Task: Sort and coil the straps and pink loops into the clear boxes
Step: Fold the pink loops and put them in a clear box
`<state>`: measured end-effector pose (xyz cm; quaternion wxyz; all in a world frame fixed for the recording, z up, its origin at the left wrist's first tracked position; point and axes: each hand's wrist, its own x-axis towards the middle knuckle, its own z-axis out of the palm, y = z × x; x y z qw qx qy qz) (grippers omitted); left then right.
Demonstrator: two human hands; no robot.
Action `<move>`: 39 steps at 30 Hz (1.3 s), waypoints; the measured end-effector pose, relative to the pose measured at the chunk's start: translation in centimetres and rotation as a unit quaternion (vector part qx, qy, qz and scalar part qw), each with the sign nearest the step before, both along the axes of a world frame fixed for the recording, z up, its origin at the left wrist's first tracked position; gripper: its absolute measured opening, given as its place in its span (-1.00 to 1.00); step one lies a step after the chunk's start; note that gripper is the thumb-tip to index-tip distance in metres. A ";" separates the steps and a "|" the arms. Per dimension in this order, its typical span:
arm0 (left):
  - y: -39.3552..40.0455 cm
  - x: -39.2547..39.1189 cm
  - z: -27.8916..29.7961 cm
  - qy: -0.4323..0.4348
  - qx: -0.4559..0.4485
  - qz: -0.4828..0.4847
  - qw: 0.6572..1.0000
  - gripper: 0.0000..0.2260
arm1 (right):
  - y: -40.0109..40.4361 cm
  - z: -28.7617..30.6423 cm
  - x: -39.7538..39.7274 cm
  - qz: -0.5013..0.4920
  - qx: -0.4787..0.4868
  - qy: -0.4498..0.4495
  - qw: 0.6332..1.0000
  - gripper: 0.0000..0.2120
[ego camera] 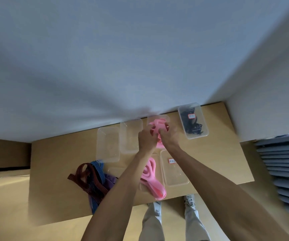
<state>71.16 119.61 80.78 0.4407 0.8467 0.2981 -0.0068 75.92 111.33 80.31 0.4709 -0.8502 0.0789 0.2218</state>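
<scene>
Both the left hand (pixel 147 138) and right hand (pixel 168 136) grip a pink loop (pixel 157 126) over one clear box (pixel 164 117); another box (pixel 203 127) holds black straps (pixel 191 126).

Both hands — left (pixel 147 138), right (pixel 169 136) — grip pink loops (pixel 157 126) over clear box (pixel 164 117) by wall.

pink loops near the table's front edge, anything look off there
Yes. The pile of flat pink rubber loops lies loose on the tan wooden table, outside any box, with one end poking past the front edge. The tangled brown and blue elastic straps at the left also hang over that edge.
</scene>
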 end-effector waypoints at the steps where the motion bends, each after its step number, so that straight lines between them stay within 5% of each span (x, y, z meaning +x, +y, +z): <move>1: 0.2 0.2 -0.3 -0.001 0.008 -0.010 1.000 -0.80 | 0.1 -0.1 0.1 0.015 -0.010 -0.016 1.000 -0.70; 11: 1.0 0.3 -1.9 0.032 0.137 -0.094 0.986 -0.67 | -0.4 -1.8 0.2 0.145 -0.187 -0.100 0.967 -0.67; 18: 1.6 0.1 -3.0 0.027 0.173 -0.173 0.969 -0.55 | -1.6 -3.4 -0.2 0.256 -0.319 -0.183 0.894 -0.59; 27: 1.0 0.3 -4.2 0.027 0.192 -0.175 0.965 -0.74 | -1.8 -5.8 -0.1 0.341 -0.302 -0.193 0.869 -0.48; 32: 0.7 0.2 -4.5 -0.011 0.138 -0.096 0.986 -0.65 | -2.9 -6.1 0.2 0.324 -0.235 -0.272 0.875 -0.58; 39: -1.0 0.4 -4.2 0.027 0.126 -0.089 0.988 -0.65 | -2.5 -6.0 0.2 0.402 -0.333 -0.155 0.839 -0.29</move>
